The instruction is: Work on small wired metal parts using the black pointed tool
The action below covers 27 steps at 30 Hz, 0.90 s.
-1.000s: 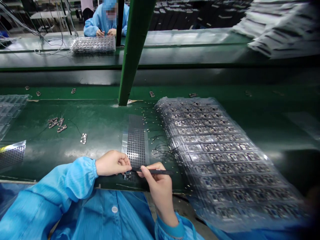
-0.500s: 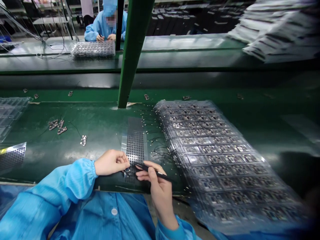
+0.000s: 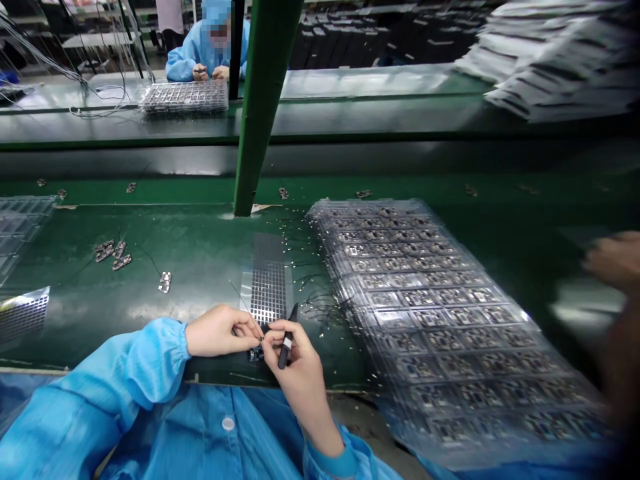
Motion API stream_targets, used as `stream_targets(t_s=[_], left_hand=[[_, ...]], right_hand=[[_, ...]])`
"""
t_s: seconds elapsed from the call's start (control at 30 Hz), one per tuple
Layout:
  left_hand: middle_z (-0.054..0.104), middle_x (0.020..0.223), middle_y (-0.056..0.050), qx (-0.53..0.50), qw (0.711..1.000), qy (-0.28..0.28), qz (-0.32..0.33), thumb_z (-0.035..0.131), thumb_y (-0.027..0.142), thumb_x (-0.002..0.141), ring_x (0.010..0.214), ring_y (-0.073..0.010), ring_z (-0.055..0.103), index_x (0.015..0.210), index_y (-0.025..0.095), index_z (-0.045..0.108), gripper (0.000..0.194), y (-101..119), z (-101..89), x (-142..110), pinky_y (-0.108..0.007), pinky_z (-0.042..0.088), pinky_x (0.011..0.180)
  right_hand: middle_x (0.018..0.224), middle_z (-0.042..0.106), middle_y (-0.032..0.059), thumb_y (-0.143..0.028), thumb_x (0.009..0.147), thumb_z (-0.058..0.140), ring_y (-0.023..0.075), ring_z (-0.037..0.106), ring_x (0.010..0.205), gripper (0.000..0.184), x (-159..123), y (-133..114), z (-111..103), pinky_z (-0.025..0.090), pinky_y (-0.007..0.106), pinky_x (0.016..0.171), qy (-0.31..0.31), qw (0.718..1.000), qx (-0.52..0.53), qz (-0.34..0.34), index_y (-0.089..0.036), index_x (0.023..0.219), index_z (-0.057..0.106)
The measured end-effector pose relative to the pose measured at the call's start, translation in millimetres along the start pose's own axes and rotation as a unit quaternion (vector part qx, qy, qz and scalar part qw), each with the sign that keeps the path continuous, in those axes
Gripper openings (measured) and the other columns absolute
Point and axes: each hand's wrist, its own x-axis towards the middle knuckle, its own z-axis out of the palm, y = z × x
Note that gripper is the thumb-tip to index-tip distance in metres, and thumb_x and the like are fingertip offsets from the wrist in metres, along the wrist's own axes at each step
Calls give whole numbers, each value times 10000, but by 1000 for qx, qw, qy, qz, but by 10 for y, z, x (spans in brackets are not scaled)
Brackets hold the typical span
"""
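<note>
The left hand [image 3: 223, 331] is curling by the little board [image 3: 256, 355]; I can't tell its grip. The right hand [image 3: 301, 363], just beside, is gripping the black tool [image 3: 286, 353].

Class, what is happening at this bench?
The left hand and right hand meet at a small circuit board; the right also holds a slim black tool. Beyond lies a gridded sheet. Clear stacked trays holding boards stand to the right, where another person's blurred hand shows.
</note>
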Motion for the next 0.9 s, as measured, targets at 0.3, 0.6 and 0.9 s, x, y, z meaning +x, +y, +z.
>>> stream_targets(t_s=[0.3, 0.6, 0.9], left_hand=[[690, 706, -26, -28, 1000, 6, -5, 604, 196, 753, 686, -141, 659, 921, 115, 612, 187, -11, -9, -2, -217, 503, 657], [678, 675, -12, -14, 1000, 13, -3, 617, 192, 744, 670, -142, 652, 960, 127, 590, 227, -32, 21, -9, -223, 499, 654], [668, 660, 0, -12, 1000, 26, 0, 618, 186, 737, 633, -119, 626, 969, 132, 604, 239, -48, 29, -1, -204, 487, 629]], right_hand=[[682, 641, 3, -264, 786, 586, 148, 583, 601, 199, 34, -48, -95, 458, 276, 563, -40, 997, 57, 18, -206, 971, 540], [646, 645, -48, -264, 747, 623, 127, 594, 572, 173, 50, -99, -101, 424, 288, 539, -40, 996, 67, 32, -341, 899, 591], [662, 664, -31, -200, 734, 639, 155, 631, 574, 231, 57, 20, -73, 487, 255, 526, -23, 998, 58, -18, -343, 908, 587]])
